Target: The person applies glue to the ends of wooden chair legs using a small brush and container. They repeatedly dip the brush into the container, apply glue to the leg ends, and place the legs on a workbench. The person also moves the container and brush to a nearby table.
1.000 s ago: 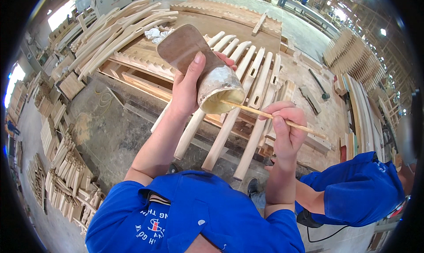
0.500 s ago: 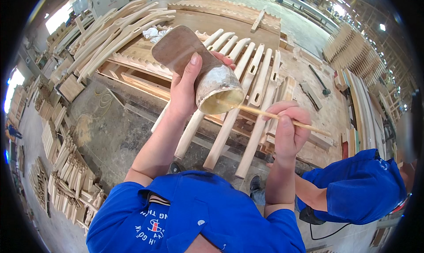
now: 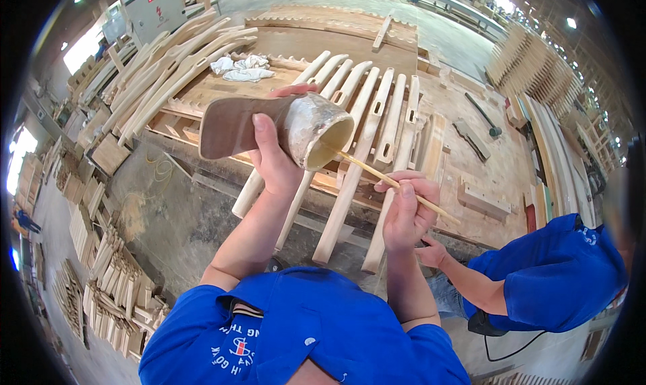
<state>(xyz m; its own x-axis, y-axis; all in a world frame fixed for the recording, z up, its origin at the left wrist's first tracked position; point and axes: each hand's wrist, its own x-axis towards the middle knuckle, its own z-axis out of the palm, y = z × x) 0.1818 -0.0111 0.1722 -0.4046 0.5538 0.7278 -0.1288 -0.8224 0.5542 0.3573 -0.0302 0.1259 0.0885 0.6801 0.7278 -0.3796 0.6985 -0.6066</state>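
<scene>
My left hand (image 3: 277,158) grips a grey-brown cup (image 3: 311,119) with a broad, flat flap at one end. Whitish crust covers its outside, and its round mouth, yellowish within, tilts down to the right. A thin wooden stick (image 3: 369,168) is pinched between the fingers of my right hand (image 3: 409,210); its far end reaches inside the cup, where the tip is hard to make out. Beneath both hands, several pale wooden pieces with slots (image 3: 360,153) lie side by side across the bench, their near ends jutting past its edge.
A co-worker in a blue shirt (image 3: 558,277) stands close on my right. A hammer (image 3: 486,116) and a wooden block (image 3: 483,198) lie on the bench (image 3: 464,156). White cloths (image 3: 243,67) and stacked curved wood (image 3: 175,55) are at the far left. Wood pieces (image 3: 121,297) are piled on the floor.
My left hand has swung the cup left, and its flap now points more to the left. My right hand has moved left and slightly down, with the stick's end still at the cup.
</scene>
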